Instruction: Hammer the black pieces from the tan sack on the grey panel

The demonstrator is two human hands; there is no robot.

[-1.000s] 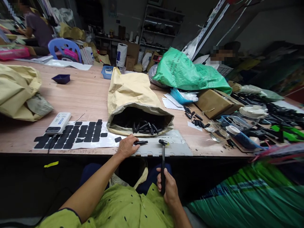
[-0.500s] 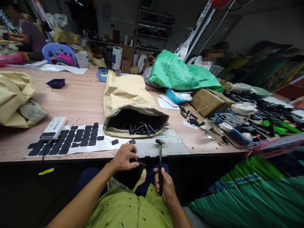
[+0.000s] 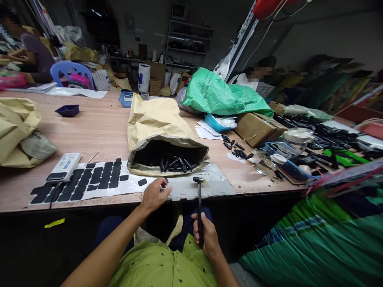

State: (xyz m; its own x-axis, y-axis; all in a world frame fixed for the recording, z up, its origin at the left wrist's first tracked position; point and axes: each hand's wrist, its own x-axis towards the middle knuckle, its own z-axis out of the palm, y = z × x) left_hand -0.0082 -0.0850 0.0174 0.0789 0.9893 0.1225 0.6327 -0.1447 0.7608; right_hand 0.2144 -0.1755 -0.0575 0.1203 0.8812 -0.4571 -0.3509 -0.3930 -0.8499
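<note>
One hammer (image 3: pixel 200 202) juts forward from the right hand (image 3: pixel 209 235).

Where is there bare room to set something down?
Widest patch: between the left sack and open sack, beyond the pads, short of the tray. Narrower: between the open sack and loose parts. Crowded: right end, around the box.

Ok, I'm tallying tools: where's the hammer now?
In the head view, just right of centre, the hammer is in the right hand, its head over the grey sheet near the beige sack.
</note>
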